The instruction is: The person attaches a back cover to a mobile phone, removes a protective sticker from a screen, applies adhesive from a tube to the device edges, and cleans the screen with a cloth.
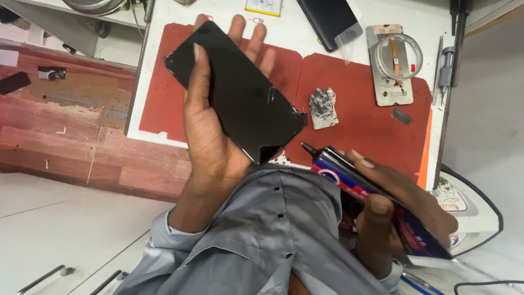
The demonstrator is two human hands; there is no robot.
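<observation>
Phone panel sits flat in left hand, thumb clamped over its near long edge, fingers spread underneath and showing past the far edge; it hangs above the red mat, not touching it; lower corner looks chipped or lifted, hard to tell which. Right hand is closed around a dark glue tube, thumb pressed on its body, black nozzle aimed at that lower corner and just short of it. Crumpled grey wipe lies on the mat near the corner; a phone frame with coiled flex sits farther right, small screwdriver at the mat's edge, another dark phone at the top of the bench. Risks, as I judge them: thumb pressure on the tube could dump too much adhesive, which would run onto the glass face or the shirt below; panel is only pinched by one edge, so a nozzle push could tip it out of the palm; damaged corner may crack further under side load.
</observation>
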